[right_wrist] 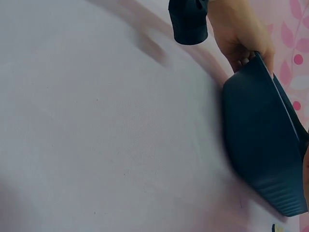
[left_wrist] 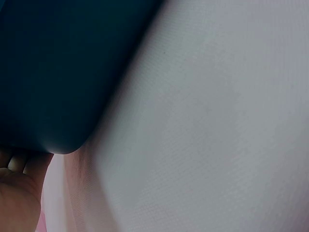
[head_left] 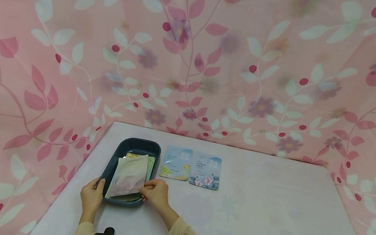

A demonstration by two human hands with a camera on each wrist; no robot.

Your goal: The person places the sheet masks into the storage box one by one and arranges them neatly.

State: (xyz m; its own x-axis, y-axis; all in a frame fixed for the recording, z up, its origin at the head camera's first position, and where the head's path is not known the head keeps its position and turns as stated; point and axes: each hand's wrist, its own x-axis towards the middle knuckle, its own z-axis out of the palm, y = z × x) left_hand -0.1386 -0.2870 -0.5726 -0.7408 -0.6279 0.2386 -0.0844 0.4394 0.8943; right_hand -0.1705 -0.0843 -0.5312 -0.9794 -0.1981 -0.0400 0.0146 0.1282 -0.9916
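Observation:
A dark blue tray [head_left: 135,142] sits at the left of the table, holding a small stack of flat packets. The topmost is a pale cream and pink sachet [head_left: 130,174], lying aslant over a green and yellow packet [head_left: 150,165]. My left hand [head_left: 92,195] grips the tray's near left rim, thumb on top; in the right wrist view its fingers curl under that corner. My right hand [head_left: 156,194] holds the tray's near right rim, its fingertips overlapping the sachet's lower right edge. Whether they also touch the sachet is hard to tell.
Two light blue packets lie side by side right of the tray, one with yellow flowers [head_left: 176,163] and one with pink flowers [head_left: 206,171]. A white cloth covers the table [head_left: 269,216]. Pink floral fabric [head_left: 196,72] hangs behind and at the sides.

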